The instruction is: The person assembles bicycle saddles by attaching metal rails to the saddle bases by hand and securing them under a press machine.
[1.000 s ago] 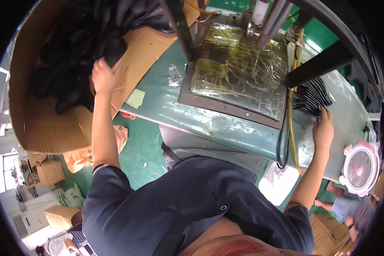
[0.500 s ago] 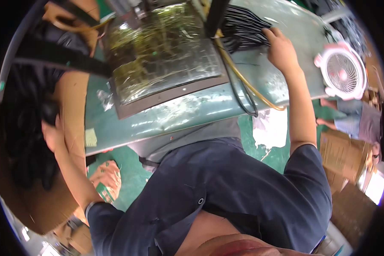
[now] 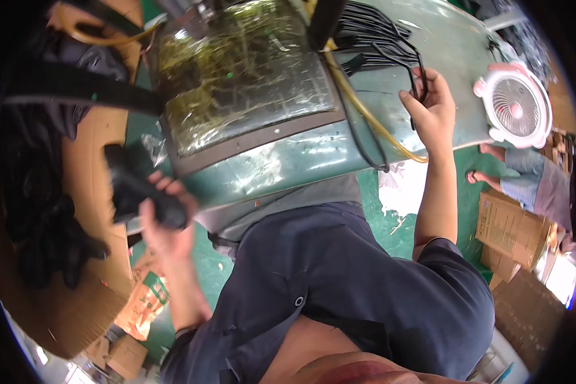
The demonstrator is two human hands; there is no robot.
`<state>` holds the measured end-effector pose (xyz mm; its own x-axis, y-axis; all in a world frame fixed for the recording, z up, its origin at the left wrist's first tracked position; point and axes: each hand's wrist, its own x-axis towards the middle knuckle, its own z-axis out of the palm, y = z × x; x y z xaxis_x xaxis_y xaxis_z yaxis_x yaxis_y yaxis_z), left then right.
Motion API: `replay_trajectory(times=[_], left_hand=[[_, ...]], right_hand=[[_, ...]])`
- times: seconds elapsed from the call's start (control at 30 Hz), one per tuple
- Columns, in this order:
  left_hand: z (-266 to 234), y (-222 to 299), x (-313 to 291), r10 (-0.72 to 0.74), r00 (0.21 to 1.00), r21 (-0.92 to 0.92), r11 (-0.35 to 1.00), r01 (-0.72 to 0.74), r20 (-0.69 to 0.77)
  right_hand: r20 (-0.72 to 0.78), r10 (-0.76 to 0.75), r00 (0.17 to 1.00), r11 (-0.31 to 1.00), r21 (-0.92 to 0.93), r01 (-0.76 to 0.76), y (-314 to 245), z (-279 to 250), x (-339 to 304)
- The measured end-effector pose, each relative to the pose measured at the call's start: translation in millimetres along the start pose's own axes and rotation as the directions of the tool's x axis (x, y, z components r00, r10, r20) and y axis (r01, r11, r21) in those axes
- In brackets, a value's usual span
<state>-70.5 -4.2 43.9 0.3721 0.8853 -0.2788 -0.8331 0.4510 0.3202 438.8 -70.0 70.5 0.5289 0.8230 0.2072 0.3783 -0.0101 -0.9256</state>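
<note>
My left hand (image 3: 168, 224), smeared a little by motion, is closed around a black, bulky part with a branching shape (image 3: 134, 189), in front of the table's left corner. My right hand (image 3: 436, 112) grips a thin black bent rod (image 3: 422, 75) between thumb and fingers, over the right half of the table. Its far end reaches over a pile of similar black rods (image 3: 368, 29) lying on the tabletop. Left of the table, a cardboard box (image 3: 102, 173) contains several dark parts (image 3: 57, 240) like the one I hold; their exact kind is unclear.
A film-covered plate (image 3: 249, 83) lies on the green table (image 3: 269, 163), between dark machine posts (image 3: 83, 86). A yellow hose (image 3: 371, 121) and a black cable hang over the front edge. A pink-and-white fan (image 3: 515, 105) stands right. Another person (image 3: 531, 185) and cartons (image 3: 512, 224) are beyond.
My left hand has come out of the box with a black part and moved right toward the table. My right hand has drawn a bent rod from the pile toward me.
</note>
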Motion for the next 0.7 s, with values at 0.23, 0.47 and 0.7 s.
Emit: replay_trajectory(times=[0.23, 0.47, 0.7], left_hand=[[43.9, -119.7, 30.3, -0.449, 0.892, 0.2, 0.88, 0.431, 0.052], [83.1, -22.0, 86.9, -0.076, 0.448, 0.271, -0.703, -0.657, 0.891], [60.9, -47.3, 97.0, 0.288, 0.743, 0.775, -0.428, -0.465, 0.605]], right_hand=[[0.168, -0.101, 0.981, 0.952, 0.303, 0.046, -47.8, 51.7, -26.3], [0.324, -0.134, 0.937, 0.982, 0.169, 0.081, -47.4, 66.5, -49.3], [0.369, -0.484, 0.793, 0.864, 0.059, 0.5, -54.3, 128.2, -65.1]])
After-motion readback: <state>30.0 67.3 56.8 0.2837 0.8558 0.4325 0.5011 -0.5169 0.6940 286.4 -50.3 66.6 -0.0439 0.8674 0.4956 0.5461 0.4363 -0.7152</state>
